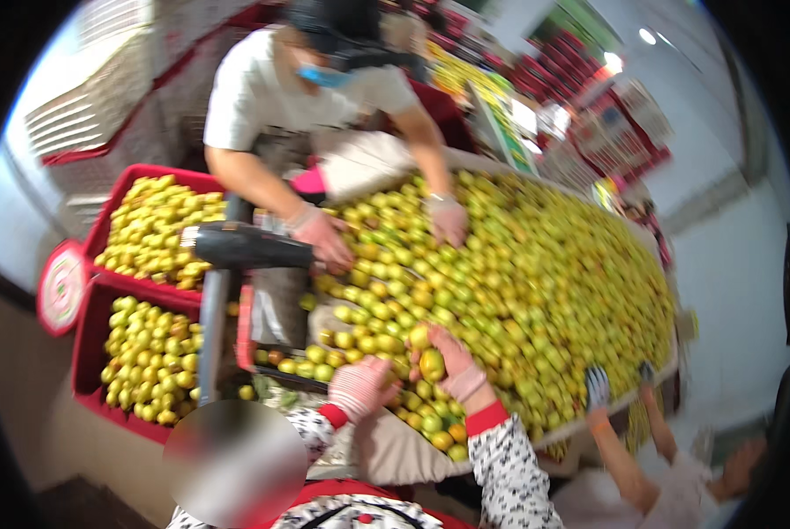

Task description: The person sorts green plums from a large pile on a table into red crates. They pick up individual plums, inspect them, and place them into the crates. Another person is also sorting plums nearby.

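My right hand (453,362), in a fingerless-looking pale pink glove, grips two yellow-green fruits that look like jujubes: one fruit (432,366) at the palm and another fruit (419,336) at the fingertips. Just left of it is my left hand (360,389), in a striped glove, its fingers curled over the near edge of the heap. Whether something lies inside those fingers is hidden by the hand and blur. Around both hands spreads a large heap of the same fruits (534,284) on a cloth-covered table (401,449).
Left stand red crates (123,423) of fruit beside a round red-rimmed disc (62,287). A black cylindrical device (252,246) juts over the table's left end. Opposite, a masked co-worker's gloved hands (448,219) touch the heap. Another person's gloved hand (596,389) is at the right.
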Demonstrator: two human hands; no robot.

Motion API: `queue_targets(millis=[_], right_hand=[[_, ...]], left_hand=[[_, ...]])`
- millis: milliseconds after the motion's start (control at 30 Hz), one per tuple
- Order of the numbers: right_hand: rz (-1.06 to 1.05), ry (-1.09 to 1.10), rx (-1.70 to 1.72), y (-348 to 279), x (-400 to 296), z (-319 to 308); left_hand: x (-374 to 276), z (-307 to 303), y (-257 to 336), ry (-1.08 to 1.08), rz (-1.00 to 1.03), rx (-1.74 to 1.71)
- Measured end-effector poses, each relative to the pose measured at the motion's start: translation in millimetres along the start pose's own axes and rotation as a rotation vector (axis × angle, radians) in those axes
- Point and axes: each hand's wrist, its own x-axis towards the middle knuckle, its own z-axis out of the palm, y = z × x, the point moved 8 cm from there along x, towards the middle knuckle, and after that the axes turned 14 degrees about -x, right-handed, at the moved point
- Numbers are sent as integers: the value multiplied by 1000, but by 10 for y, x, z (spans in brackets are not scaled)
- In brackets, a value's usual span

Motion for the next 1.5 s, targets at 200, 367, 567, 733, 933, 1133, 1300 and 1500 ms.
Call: queue_targets(millis=[200,367,567,733,933,1133,1300,1500], right_hand=[[55,-541,102,-298,664,1966],[-183,-484,-126,-1450,1045,3344],[-223,-435,-444,-943,1189,2570],[-436,129,-1006,-599,593,864],[-262,726,-1969,-217,-70,-711],[-155,673,-2074,-52,258,-526],[-252,569,-1868,192,630,-100],[-125,-39,-1940,140,682,444]], left_hand=[[-18,189,-25,-281,-172,-167],[-30,334,-171,4,95,-176],[2,63,-115,-76,-129,-203],[10,-135,-276,250,-41,-192],[97,-58,-93,105,97,66],[69,-118,-33,146,116,20],[22,-177,47,168,166,-34],[43,-187,25,158,141,-1]])
